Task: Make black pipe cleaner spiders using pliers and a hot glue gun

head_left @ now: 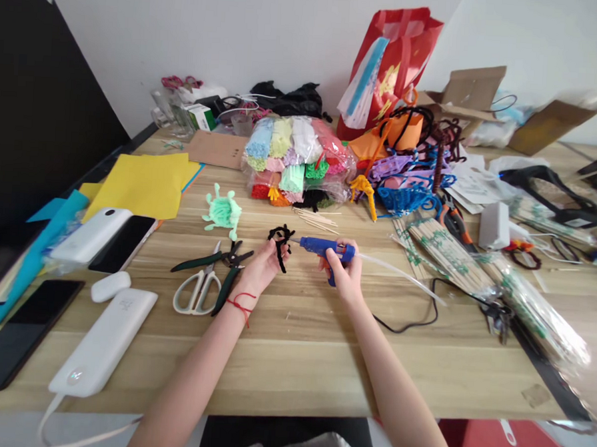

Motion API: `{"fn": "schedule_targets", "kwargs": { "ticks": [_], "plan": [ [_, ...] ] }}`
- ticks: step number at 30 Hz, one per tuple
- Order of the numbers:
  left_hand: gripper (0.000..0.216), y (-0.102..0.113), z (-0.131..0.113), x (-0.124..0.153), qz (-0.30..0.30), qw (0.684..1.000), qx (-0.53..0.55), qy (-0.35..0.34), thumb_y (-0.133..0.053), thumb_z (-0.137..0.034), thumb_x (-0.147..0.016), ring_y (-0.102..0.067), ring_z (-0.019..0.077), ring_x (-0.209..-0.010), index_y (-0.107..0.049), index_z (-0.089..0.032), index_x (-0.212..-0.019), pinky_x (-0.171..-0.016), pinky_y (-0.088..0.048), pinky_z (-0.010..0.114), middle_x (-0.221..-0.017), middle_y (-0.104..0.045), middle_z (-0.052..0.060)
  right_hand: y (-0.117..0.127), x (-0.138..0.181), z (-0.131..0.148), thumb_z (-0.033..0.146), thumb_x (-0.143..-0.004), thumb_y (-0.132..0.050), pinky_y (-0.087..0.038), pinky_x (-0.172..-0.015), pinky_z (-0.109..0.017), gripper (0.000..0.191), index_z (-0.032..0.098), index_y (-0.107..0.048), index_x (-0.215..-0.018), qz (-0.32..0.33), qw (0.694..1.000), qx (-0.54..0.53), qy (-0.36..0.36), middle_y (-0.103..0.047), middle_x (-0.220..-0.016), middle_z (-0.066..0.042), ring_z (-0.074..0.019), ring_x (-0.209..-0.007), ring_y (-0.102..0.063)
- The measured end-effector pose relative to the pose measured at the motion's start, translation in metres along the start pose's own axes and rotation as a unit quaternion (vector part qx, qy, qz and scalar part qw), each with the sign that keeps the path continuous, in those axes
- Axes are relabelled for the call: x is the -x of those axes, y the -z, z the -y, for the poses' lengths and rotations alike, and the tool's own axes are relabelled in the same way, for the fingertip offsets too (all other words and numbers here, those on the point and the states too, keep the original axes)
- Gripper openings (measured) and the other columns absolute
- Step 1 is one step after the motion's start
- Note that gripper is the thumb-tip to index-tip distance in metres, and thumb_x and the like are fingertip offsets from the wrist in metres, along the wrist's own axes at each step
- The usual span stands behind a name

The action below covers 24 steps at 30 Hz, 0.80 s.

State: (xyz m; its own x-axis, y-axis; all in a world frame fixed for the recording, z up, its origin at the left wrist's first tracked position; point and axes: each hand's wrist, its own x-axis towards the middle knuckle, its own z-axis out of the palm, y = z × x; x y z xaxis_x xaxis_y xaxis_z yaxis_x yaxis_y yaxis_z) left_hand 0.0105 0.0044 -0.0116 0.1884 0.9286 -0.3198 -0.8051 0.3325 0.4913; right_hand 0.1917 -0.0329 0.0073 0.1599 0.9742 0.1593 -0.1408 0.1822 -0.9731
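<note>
My left hand pinches a small black pipe-cleaner figure above the wooden table. A red string is tied round that wrist. My right hand grips a blue hot glue gun, with its nozzle pointing left at the black figure. A clear glue stick sticks out of the gun's back, and a black cord trails off to the right. White-handled scissors and green-handled pliers lie just left of my left hand.
A mint-green pipe-cleaner figure lies behind the tools. A bag of coloured pipe cleaners sits further back, and bundles of bamboo sticks are at the right. Phones and power banks lie left, by yellow paper. A red bag stands by the wall.
</note>
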Motion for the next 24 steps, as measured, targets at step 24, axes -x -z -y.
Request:
{"fn": "schedule_targets", "kwargs": {
  "ticks": [24],
  "plan": [
    [0.008, -0.0003, 0.0001, 0.0009, 0.017, 1.000, -0.010, 0.001, -0.065, -0.020, -0.084, -0.063, 0.0115, -0.069, -0.068, -0.015, -0.078, -0.068, -0.051, 0.024, -0.072, -0.068, 0.003, -0.0002, 0.0008, 0.0009, 0.047, -0.077, -0.066, -0.035, -0.041, -0.018, 0.042, 0.024, -0.042, -0.102, -0.017, 1.000, 0.011, -0.015, -0.057, -0.057, 0.008, -0.0087, -0.044, -0.049]
  ]
}}
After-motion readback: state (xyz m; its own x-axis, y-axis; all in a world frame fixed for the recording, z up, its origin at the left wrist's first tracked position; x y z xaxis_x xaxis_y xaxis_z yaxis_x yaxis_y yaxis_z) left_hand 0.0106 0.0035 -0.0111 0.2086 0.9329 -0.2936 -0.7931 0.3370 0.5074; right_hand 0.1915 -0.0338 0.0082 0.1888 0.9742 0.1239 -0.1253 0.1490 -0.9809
